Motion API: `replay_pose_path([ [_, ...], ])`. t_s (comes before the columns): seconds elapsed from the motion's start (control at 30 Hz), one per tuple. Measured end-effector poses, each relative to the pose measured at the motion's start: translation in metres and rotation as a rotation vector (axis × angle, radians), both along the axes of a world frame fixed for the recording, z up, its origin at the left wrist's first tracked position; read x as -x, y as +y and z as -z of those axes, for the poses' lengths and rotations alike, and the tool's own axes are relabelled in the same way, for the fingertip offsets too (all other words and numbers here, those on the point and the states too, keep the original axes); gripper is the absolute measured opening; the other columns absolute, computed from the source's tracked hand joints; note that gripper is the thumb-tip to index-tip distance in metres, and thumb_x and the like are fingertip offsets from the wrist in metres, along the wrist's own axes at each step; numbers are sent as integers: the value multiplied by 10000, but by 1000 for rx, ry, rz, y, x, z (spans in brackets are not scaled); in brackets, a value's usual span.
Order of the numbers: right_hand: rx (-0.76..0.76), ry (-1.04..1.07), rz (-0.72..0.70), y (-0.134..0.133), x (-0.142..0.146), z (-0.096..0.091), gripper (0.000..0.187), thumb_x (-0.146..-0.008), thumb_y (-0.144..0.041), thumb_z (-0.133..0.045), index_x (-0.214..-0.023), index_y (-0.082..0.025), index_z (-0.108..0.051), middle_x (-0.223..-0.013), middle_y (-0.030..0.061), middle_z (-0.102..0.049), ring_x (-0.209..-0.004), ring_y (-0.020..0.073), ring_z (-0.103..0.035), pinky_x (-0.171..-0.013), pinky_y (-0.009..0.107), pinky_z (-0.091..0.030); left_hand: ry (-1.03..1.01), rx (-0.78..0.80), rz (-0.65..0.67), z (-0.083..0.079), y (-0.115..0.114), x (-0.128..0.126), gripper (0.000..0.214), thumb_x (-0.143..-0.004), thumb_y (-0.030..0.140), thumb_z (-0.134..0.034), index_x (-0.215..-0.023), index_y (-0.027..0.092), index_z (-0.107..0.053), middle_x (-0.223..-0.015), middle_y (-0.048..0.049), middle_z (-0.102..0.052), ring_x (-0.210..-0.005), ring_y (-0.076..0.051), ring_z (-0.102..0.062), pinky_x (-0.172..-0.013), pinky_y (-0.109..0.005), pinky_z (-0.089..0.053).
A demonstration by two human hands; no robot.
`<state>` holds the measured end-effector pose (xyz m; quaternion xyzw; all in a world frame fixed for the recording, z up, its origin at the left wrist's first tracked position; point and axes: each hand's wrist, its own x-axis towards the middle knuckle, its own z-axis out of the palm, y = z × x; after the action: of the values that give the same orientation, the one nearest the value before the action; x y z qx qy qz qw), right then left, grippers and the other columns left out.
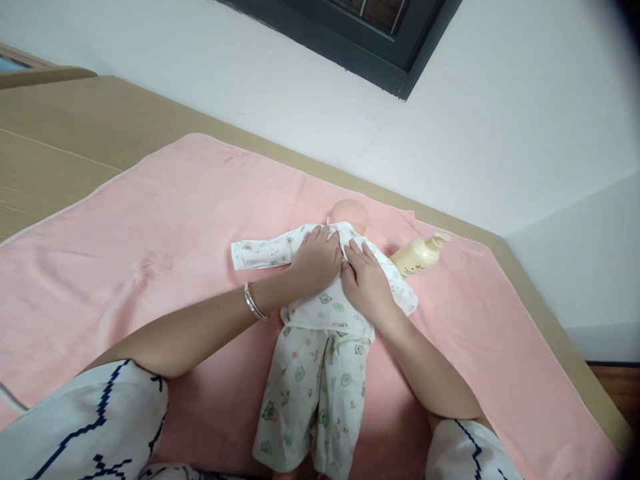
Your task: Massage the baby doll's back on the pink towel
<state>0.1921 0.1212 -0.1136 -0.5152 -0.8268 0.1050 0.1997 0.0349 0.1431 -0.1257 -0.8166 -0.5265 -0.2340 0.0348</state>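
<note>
A baby doll (349,212) lies on the pink blanket, its head pointing away from me and its face not visible. It wears a white printed long-sleeved top (327,313) and matching trousers (313,393). My left hand (320,259) rests flat on the upper left of the top, fingers stretched out. My right hand (367,280) lies flat beside it on the upper right, its fingers a little apart. The two hands nearly meet at the middle of the doll's upper body. Neither hand holds anything.
The pink blanket (165,280) covers much of a wooden surface (65,140). Right of the doll, a cream pump bottle (417,255) lies tilted by the sleeve. A white wall (280,93) with a dark-framed window (370,40) stands behind.
</note>
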Motion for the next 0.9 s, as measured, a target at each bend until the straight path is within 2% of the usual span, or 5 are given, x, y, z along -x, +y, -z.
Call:
replay_pose_path([
  [0.1, 24, 35, -11, 20, -8, 1, 512, -988, -262, -365, -1466, -157, -515, -1575, 121, -468, -1544, 351, -276, -1240, 662, -250, 84, 52, -114, 0, -22, -17, 449, -991, 188, -410, -1370, -20, -532, -1440, -275, -532, -1391, -378, -478, -1113, -488, -431],
  [0.2, 12, 29, -21, 27, -10, 1, 500, -999, -271, -344, -1452, -150, -515, -1563, 132, -478, -1537, 348, -291, -1238, 665, -242, 133, 83, -57, -3, -33, -23, 413, -985, 180, -413, -1303, -18, -586, -1414, -262, -563, -1383, -371, -493, -1124, -469, -432],
  [0.47, -45, -81, 98, -22, 10, -3, 525, -988, -259, -362, -1435, -56, -547, -1530, 190, -508, -1499, 404, -357, -1205, 601, -371, 110, 45, 85, -1, 0, 3, 376, -969, 118, -325, -1094, 43, -672, -1257, -240, -641, -1312, -357, -527, -1128, -549, -410],
  [0.7, 6, 2, 29, 20, -5, -2, 487, -1011, -281, -330, -1433, -148, -533, -1567, 134, -475, -1523, 347, -326, -1227, 663, -262, -28, 123, -72, 2, -24, -20, 494, -996, 193, -360, -1429, -19, -469, -1503, -298, -471, -1469, -394, -394, -1153, -575, -394],
  [0.9, -52, -75, 63, 1, 3, 7, 571, -1003, -248, -291, -1481, 15, -459, -1587, 235, -410, -1542, 366, -278, -1250, 592, -282, 13, 107, 28, 0, -11, -6, 464, -1016, 194, -307, -1378, 2, -525, -1483, -262, -503, -1464, -366, -401, -1176, -559, -373],
])
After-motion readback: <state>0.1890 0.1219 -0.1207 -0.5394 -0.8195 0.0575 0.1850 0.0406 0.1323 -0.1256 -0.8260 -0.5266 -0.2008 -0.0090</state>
